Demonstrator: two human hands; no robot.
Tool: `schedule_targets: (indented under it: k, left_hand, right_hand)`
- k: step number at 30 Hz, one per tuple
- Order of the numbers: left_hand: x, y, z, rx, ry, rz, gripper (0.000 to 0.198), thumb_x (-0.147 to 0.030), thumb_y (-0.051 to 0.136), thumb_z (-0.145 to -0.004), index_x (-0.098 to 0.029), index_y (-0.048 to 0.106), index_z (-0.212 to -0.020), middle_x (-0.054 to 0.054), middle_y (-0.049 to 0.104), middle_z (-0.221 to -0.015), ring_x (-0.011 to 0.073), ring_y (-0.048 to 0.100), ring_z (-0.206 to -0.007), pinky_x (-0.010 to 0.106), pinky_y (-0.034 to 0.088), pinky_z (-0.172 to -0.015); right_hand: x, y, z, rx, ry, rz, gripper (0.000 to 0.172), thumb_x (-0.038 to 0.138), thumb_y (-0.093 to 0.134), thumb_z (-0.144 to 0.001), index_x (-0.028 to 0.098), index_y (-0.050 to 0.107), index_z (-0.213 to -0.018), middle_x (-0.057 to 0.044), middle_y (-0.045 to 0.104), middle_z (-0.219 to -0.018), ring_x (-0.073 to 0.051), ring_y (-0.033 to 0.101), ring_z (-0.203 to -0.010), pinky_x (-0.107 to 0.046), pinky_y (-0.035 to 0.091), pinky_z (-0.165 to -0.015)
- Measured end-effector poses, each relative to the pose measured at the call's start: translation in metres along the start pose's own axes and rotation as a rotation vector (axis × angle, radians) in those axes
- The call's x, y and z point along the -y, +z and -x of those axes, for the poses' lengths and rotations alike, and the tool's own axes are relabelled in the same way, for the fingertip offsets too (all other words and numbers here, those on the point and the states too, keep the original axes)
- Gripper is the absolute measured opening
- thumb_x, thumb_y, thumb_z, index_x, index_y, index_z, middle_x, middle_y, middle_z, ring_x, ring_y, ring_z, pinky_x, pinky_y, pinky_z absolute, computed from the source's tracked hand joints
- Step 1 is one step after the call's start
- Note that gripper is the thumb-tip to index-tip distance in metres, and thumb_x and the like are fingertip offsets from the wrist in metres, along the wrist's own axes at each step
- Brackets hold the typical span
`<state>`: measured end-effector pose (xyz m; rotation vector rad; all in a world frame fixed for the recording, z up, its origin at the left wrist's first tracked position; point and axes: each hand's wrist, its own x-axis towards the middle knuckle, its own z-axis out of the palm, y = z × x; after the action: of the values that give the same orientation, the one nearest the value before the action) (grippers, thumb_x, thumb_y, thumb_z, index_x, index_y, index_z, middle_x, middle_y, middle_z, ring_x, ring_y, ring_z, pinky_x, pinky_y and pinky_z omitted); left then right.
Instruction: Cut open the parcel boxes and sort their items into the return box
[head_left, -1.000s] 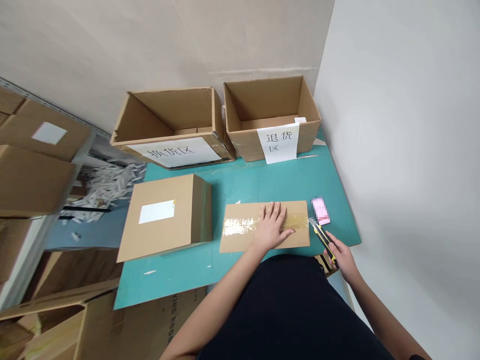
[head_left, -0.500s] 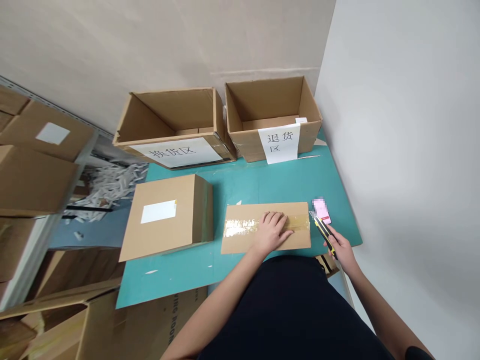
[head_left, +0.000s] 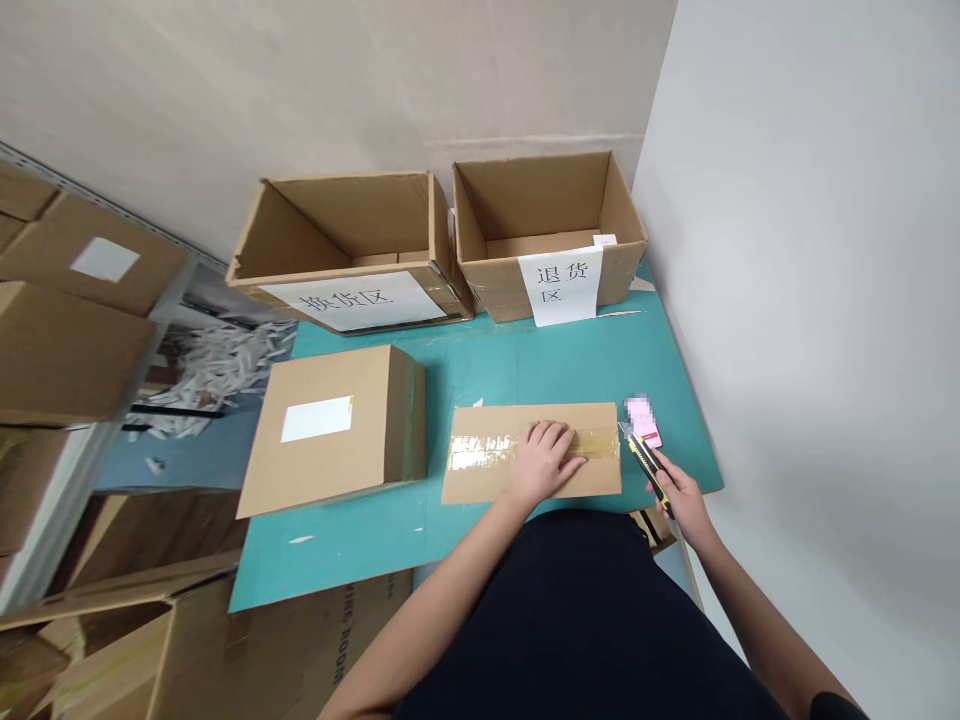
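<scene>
Lying open on the taped cardboard box point(head_left: 487, 480) – left hand point(head_left: 544, 462), nothing held; box is set on the teal board point(head_left: 360, 560) – yellow-black utility knife point(head_left: 646, 468) is gripped firmly in right hand point(head_left: 679, 505), blade at box edge.

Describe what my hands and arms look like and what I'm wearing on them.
The left hand and right hand are bare, with no gloves. The left forearm and right forearm show no watch or bracelet. A black top covers the body, and its dark sleeve just shows at the lower right edge.
</scene>
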<state>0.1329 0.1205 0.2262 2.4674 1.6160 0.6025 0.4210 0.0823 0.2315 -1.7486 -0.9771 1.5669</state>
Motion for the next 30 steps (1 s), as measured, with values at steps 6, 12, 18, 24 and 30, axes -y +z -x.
schedule_targets:
  k: [6, 12, 18, 24, 30]
  left_hand:
    - [-0.0007, -0.0001, 0.0002, -0.009, 0.006, -0.002, 0.037, -0.048, 0.061, -0.092, -0.023, 0.065, -0.119, 0.011, 0.068, -0.116, 0.0295, 0.06, -0.109, 0.047, 0.043, -0.097]
    - [0.0006, 0.0029, 0.0014, -0.016, 0.01, -0.017, 0.039, -0.049, 0.061, -0.092, -0.021, 0.065, -0.119, 0.012, 0.068, -0.117, 0.0297, 0.059, -0.109, 0.047, 0.043, -0.098]
    - [0.0, 0.0016, 0.0008, 0.002, -0.007, 0.013, 0.039, -0.048, 0.062, -0.092, -0.025, 0.064, -0.123, 0.011, 0.068, -0.118, 0.0297, 0.059, -0.11, 0.047, 0.043, -0.098]
    - [0.0004, 0.003, 0.0015, 0.016, -0.013, 0.001, 0.038, -0.049, 0.059, -0.093, -0.023, 0.065, -0.12, 0.011, 0.068, -0.118, 0.0298, 0.059, -0.111, 0.048, 0.042, -0.099]
    - [0.0005, 0.0031, 0.0016, 0.002, -0.005, -0.005, 0.037, -0.049, 0.06, -0.093, -0.023, 0.065, -0.119, 0.011, 0.068, -0.117, 0.0297, 0.059, -0.11, 0.047, 0.042, -0.099]
  right_hand:
    - [-0.0029, 0.0054, 0.003, 0.0, 0.012, -0.017, 0.085, 0.066, 0.065, -0.08, 0.023, 0.048, -0.151, 0.0, 0.066, -0.074, -0.009, 0.052, -0.046, -0.019, 0.037, -0.037]
    - [-0.0034, 0.0075, 0.0055, -0.015, 0.016, 0.009, 0.086, 0.066, 0.066, -0.079, 0.022, 0.049, -0.15, -0.001, 0.066, -0.075, -0.01, 0.053, -0.045, -0.02, 0.038, -0.037]
    - [-0.0035, 0.0097, 0.0045, -0.022, 0.005, 0.011, 0.082, 0.064, 0.064, -0.081, 0.024, 0.048, -0.151, -0.001, 0.067, -0.077, -0.009, 0.052, -0.046, -0.02, 0.038, -0.037]
    - [-0.0073, 0.0088, 0.0048, -0.021, 0.021, -0.009, 0.084, 0.065, 0.065, -0.08, 0.024, 0.047, -0.151, -0.001, 0.066, -0.077, -0.009, 0.053, -0.046, -0.02, 0.038, -0.037]
    - [-0.0082, 0.0103, 0.0083, -0.016, 0.026, -0.011, 0.079, 0.063, 0.066, -0.081, 0.024, 0.052, -0.148, -0.001, 0.066, -0.077, -0.01, 0.054, -0.046, -0.02, 0.04, -0.039]
